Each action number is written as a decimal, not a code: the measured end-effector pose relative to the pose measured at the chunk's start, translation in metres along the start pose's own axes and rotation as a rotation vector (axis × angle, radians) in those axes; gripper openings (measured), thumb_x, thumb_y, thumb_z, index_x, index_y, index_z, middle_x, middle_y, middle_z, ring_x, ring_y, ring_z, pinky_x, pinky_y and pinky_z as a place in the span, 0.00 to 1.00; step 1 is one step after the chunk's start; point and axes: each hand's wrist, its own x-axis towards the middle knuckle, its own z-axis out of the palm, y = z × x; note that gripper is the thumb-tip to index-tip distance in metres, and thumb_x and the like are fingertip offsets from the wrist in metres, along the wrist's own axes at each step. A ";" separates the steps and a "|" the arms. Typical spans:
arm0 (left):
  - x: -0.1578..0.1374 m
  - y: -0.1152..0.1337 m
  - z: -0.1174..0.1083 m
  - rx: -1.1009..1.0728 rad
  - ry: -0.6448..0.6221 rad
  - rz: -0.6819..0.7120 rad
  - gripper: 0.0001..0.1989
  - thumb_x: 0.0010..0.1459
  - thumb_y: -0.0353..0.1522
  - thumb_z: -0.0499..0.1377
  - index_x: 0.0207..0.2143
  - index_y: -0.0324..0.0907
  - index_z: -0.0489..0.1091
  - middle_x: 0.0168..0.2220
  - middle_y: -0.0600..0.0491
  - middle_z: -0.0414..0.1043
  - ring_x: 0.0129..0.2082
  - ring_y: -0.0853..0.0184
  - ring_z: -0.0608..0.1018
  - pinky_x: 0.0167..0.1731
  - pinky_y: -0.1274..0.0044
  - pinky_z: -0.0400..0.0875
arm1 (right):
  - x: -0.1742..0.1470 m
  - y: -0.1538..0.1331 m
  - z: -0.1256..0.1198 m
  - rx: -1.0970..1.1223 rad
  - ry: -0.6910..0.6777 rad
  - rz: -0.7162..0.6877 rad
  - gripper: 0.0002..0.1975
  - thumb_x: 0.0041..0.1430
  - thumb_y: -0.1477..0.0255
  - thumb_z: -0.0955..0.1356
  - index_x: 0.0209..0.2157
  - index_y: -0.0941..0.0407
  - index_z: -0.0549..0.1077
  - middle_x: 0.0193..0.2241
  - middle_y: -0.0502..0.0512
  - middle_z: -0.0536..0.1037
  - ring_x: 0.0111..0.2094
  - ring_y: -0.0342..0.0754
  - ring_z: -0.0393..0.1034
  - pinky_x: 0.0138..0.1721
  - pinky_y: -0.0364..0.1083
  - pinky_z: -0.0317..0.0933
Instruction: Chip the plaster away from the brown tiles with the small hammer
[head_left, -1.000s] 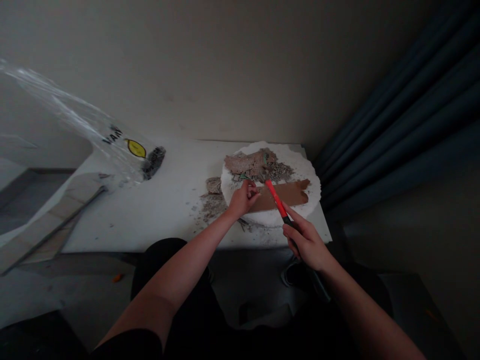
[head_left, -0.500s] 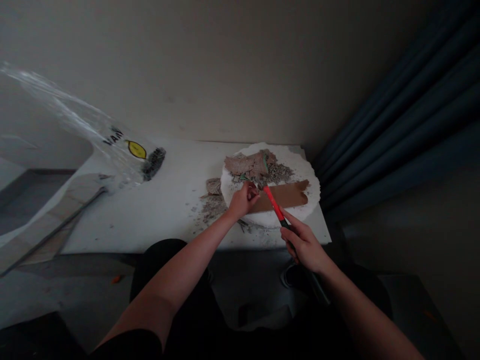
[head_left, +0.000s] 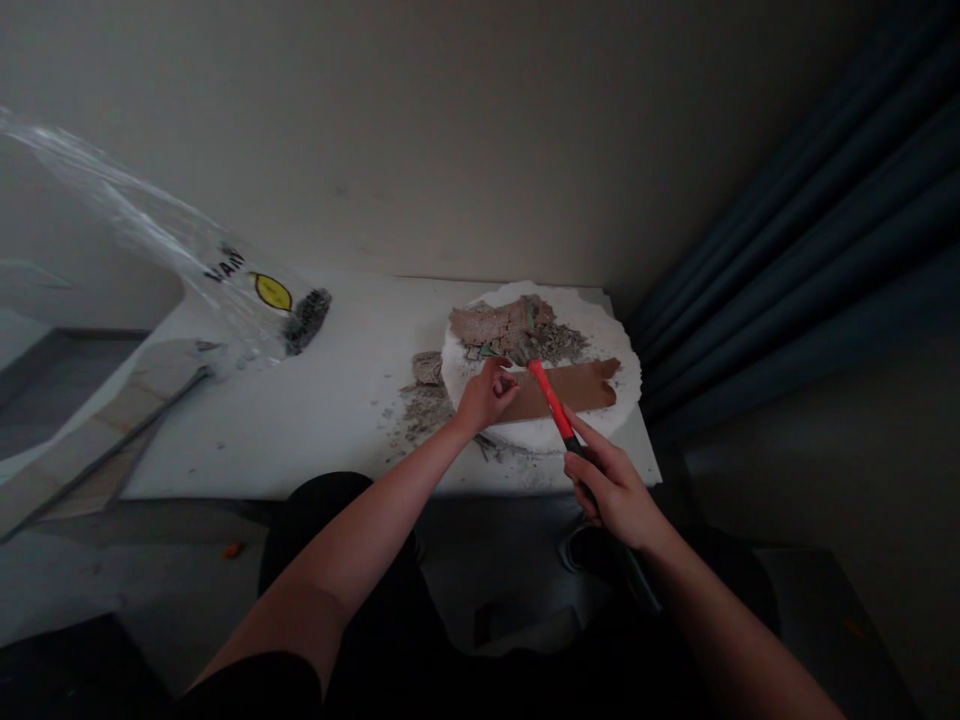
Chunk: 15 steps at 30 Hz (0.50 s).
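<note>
My right hand (head_left: pixel 611 485) is wrapped round the black grip of a hammer (head_left: pixel 553 400) with a red upper handle. The dark hammer head is over the front edge of the broken grey-brown chunks (head_left: pixel 491 328). My left hand (head_left: pixel 486 395) has its fingers curled in at the left end of a flat brown strip (head_left: pixel 574 390); whatever is between them is too small to make out. Strip and chunks lie on a white slab with a ragged edge (head_left: pixel 626 400). Bits of green show among the chunks.
The slab rests on a white table (head_left: pixel 330 420). Crumbs and a loose chunk (head_left: pixel 427 368) lie left of the slab. At the far left is a clear plastic bag (head_left: pixel 247 290) with a yellow print and dark bits at its bottom. A blue curtain (head_left: pixel 810 230) hangs at the right.
The hammer head has shifted slightly up and away from me, towards the broken chunks. My left hand is nearly where it was, with its fingers still curled.
</note>
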 end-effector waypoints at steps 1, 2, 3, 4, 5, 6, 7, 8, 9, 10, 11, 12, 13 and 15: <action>0.000 0.000 0.000 -0.003 0.000 -0.004 0.21 0.54 0.32 0.62 0.48 0.43 0.59 0.34 0.56 0.76 0.21 0.76 0.67 0.26 0.80 0.61 | 0.000 0.001 0.000 0.001 0.001 0.007 0.35 0.64 0.64 0.64 0.69 0.48 0.49 0.19 0.41 0.60 0.13 0.37 0.51 0.11 0.37 0.48; 0.000 0.000 -0.001 0.000 0.004 -0.007 0.21 0.53 0.33 0.62 0.48 0.43 0.59 0.34 0.56 0.76 0.21 0.76 0.67 0.27 0.80 0.62 | 0.000 0.002 0.001 0.001 0.001 0.024 0.35 0.64 0.64 0.64 0.69 0.49 0.49 0.20 0.41 0.60 0.12 0.37 0.51 0.10 0.37 0.48; 0.000 0.000 -0.001 0.008 0.013 -0.012 0.21 0.53 0.33 0.63 0.48 0.43 0.59 0.33 0.56 0.76 0.22 0.76 0.68 0.27 0.80 0.62 | 0.001 0.003 0.001 -0.001 0.002 0.043 0.35 0.64 0.64 0.64 0.69 0.49 0.49 0.20 0.41 0.61 0.12 0.36 0.51 0.10 0.37 0.48; 0.001 0.000 -0.001 0.015 0.018 -0.016 0.22 0.52 0.33 0.64 0.47 0.43 0.60 0.33 0.56 0.76 0.23 0.75 0.69 0.28 0.80 0.63 | 0.001 0.003 0.002 -0.002 0.003 0.058 0.35 0.64 0.64 0.65 0.69 0.50 0.49 0.20 0.41 0.61 0.12 0.36 0.51 0.10 0.37 0.48; 0.001 -0.001 -0.002 0.018 0.019 -0.019 0.22 0.52 0.34 0.64 0.47 0.43 0.60 0.33 0.56 0.76 0.24 0.75 0.70 0.28 0.80 0.63 | 0.001 0.003 0.002 -0.004 0.005 0.065 0.35 0.63 0.64 0.65 0.69 0.50 0.49 0.20 0.41 0.61 0.12 0.36 0.50 0.10 0.37 0.48; 0.001 -0.002 -0.002 0.014 0.012 -0.021 0.22 0.52 0.34 0.64 0.47 0.43 0.60 0.33 0.56 0.76 0.24 0.75 0.70 0.28 0.80 0.63 | 0.000 0.002 0.002 -0.006 0.007 0.062 0.35 0.63 0.64 0.65 0.69 0.50 0.50 0.20 0.41 0.61 0.12 0.37 0.51 0.10 0.37 0.48; 0.002 -0.003 -0.003 0.000 -0.006 -0.021 0.22 0.52 0.33 0.64 0.48 0.43 0.60 0.33 0.56 0.76 0.24 0.75 0.70 0.28 0.80 0.63 | 0.000 0.002 0.003 -0.010 0.009 0.054 0.35 0.63 0.64 0.65 0.69 0.50 0.50 0.20 0.41 0.61 0.13 0.37 0.51 0.10 0.37 0.48; 0.002 -0.003 -0.004 -0.018 -0.032 -0.020 0.23 0.52 0.33 0.63 0.48 0.43 0.60 0.33 0.56 0.76 0.24 0.75 0.70 0.28 0.81 0.63 | -0.001 0.001 0.003 -0.013 0.013 0.044 0.35 0.64 0.64 0.65 0.69 0.50 0.49 0.19 0.41 0.60 0.13 0.37 0.51 0.10 0.37 0.48; 0.003 -0.004 -0.006 -0.035 -0.056 -0.018 0.23 0.52 0.32 0.63 0.49 0.43 0.59 0.34 0.56 0.76 0.23 0.76 0.69 0.27 0.81 0.63 | -0.001 0.001 0.003 -0.015 0.015 0.037 0.35 0.64 0.64 0.64 0.69 0.50 0.49 0.19 0.41 0.60 0.13 0.37 0.52 0.11 0.37 0.49; 0.003 -0.004 -0.009 -0.046 -0.068 -0.016 0.24 0.51 0.31 0.62 0.50 0.43 0.59 0.36 0.56 0.75 0.23 0.76 0.69 0.26 0.81 0.63 | -0.001 0.001 0.003 -0.017 0.014 0.034 0.35 0.64 0.64 0.64 0.69 0.50 0.49 0.18 0.41 0.60 0.13 0.37 0.51 0.11 0.37 0.49; 0.004 -0.004 -0.012 -0.050 -0.065 -0.014 0.25 0.50 0.30 0.62 0.51 0.43 0.59 0.37 0.55 0.74 0.23 0.76 0.69 0.26 0.81 0.63 | -0.001 0.003 0.003 -0.019 0.015 0.038 0.35 0.64 0.64 0.64 0.69 0.50 0.49 0.18 0.41 0.60 0.13 0.37 0.51 0.11 0.37 0.49; 0.004 -0.004 -0.016 -0.046 -0.045 -0.014 0.25 0.50 0.29 0.61 0.51 0.43 0.59 0.38 0.55 0.73 0.24 0.76 0.69 0.26 0.81 0.63 | 0.000 0.005 0.003 -0.020 0.016 0.048 0.35 0.64 0.64 0.64 0.69 0.51 0.50 0.19 0.41 0.60 0.12 0.37 0.51 0.10 0.37 0.48; 0.005 -0.003 -0.021 -0.038 -0.005 -0.017 0.24 0.50 0.28 0.60 0.50 0.43 0.59 0.39 0.54 0.72 0.25 0.76 0.70 0.27 0.81 0.64 | 0.001 0.007 0.002 -0.020 0.019 0.061 0.35 0.63 0.64 0.64 0.69 0.52 0.50 0.19 0.41 0.61 0.12 0.37 0.50 0.10 0.37 0.48; 0.007 -0.003 -0.030 -0.020 0.092 -0.031 0.22 0.50 0.27 0.58 0.49 0.43 0.60 0.38 0.55 0.71 0.26 0.76 0.70 0.28 0.80 0.64 | 0.002 0.011 0.002 -0.022 0.037 0.087 0.35 0.63 0.64 0.65 0.69 0.53 0.51 0.20 0.41 0.61 0.12 0.36 0.50 0.10 0.37 0.48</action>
